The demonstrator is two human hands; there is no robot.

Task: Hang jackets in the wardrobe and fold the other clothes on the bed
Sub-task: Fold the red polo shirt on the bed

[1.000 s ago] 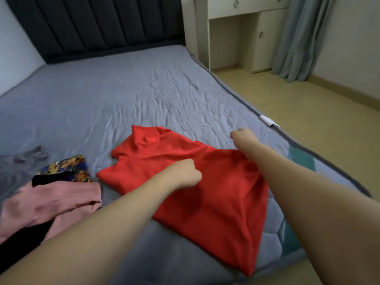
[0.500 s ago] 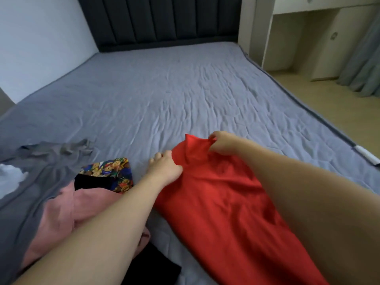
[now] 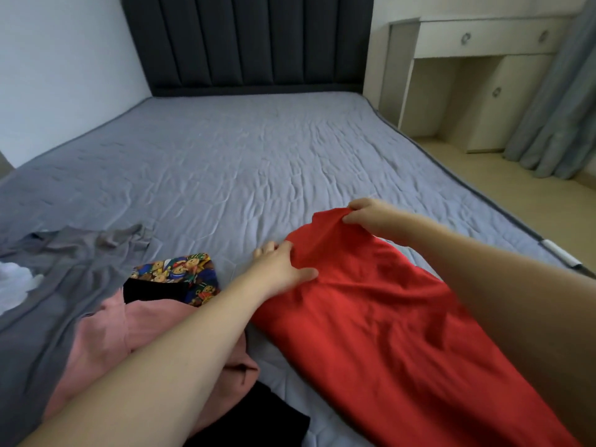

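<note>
A red garment [image 3: 383, 317] lies folded lengthwise on the grey bed [image 3: 245, 162], running from the middle toward the near right. My right hand [image 3: 371, 214] pinches its far top corner and lifts it slightly. My left hand [image 3: 283, 269] rests on the garment's left edge, fingers spread with the thumb pressing the cloth. To the left lies a heap: a pink garment [image 3: 106, 337], a bear-print cloth [image 3: 180, 272], a black piece [image 3: 258, 414] and a grey garment [image 3: 64, 262].
A dark padded headboard [image 3: 248, 43] stands at the far end. A cream desk unit [image 3: 467, 75] and a grey-blue curtain [image 3: 561, 101] are at the right, past the bed's edge and a strip of wooden floor [image 3: 516, 195]. A white wall is at the left.
The view swung left toward the headboard. Both hands moved up to the red garment's far end; the right hand now pinches its top corner, and the left hand has opened onto the left edge.
</note>
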